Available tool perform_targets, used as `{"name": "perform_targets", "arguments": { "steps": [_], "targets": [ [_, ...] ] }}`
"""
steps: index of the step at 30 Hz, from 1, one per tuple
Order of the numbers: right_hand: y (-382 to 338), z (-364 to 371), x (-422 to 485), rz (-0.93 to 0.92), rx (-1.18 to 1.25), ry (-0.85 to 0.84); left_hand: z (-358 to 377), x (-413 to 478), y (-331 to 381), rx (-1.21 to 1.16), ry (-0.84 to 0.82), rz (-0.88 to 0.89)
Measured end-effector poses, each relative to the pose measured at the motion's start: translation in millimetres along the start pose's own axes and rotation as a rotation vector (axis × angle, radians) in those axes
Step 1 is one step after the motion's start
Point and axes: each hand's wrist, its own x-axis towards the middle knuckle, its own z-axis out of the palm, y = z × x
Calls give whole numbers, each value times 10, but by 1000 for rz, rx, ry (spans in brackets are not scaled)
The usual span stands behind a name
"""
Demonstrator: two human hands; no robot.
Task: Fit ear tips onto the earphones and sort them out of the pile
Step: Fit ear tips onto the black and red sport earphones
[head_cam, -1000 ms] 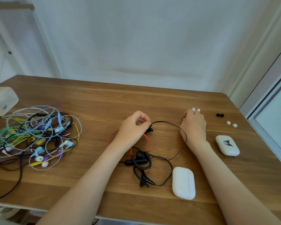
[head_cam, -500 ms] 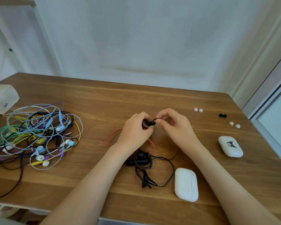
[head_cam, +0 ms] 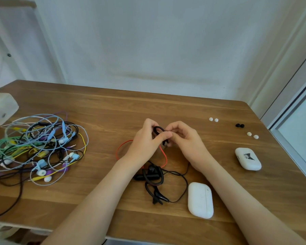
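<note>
Table (head_cam: 184, 110) of brown wood carries everything. A tangled pile of wired earphones (head_cam: 37, 147) in green, yellow, blue, purple and black sprawls over its left part, just in front of a translucent box (head_cam: 0, 108) at the far left edge. Both hands meet at the middle, well apart from the pile. The left hand (head_cam: 145, 144) has its grip closed round a black ear-hook earphone (head_cam: 158, 129), and the right hand (head_cam: 185, 140) pinches the same earphone from the other side. A red cable (head_cam: 119, 149) loops beneath them. Near the front edge lies a plain white charging case (head_cam: 200, 200), and a white case with a black cartoon print (head_cam: 247, 159) sits to the right. Two more ear hooks (head_cam: 156, 196) rest beside the plain case. Far right lie white ear tips (head_cam: 213, 119), black ear tips (head_cam: 239, 125) and cream ear tips (head_cam: 252, 135).
</note>
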Motion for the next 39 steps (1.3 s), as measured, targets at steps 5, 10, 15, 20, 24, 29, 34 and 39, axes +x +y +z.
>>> {"name": "perform_targets", "arguments": {
  "steps": [5,10,15,20,24,29,34,39],
  "targets": [
    [24,-20,12,42,148,75,10,-2,-11,-63,-83,52],
    [48,-17,42,65,264,88,-1,10,1,-162,-85,31],
    [78,-34,60,93,235,129,-51,34,-8,-322,-141,-68],
    [81,-56,57,91,257,36,-72,52,13,-380,-191,-132],
    [75,-76,49,102,325,-18,-72,61,19,-391,-188,-157],
    [69,-87,52,139,379,-30,-75,68,5,-377,-199,-156],
    [50,-96,59,203,443,-32,-75,42,19,-341,-230,-129],
    [18,-99,56,250,430,-30,-80,39,24,-340,-242,-121]
  ]
}}
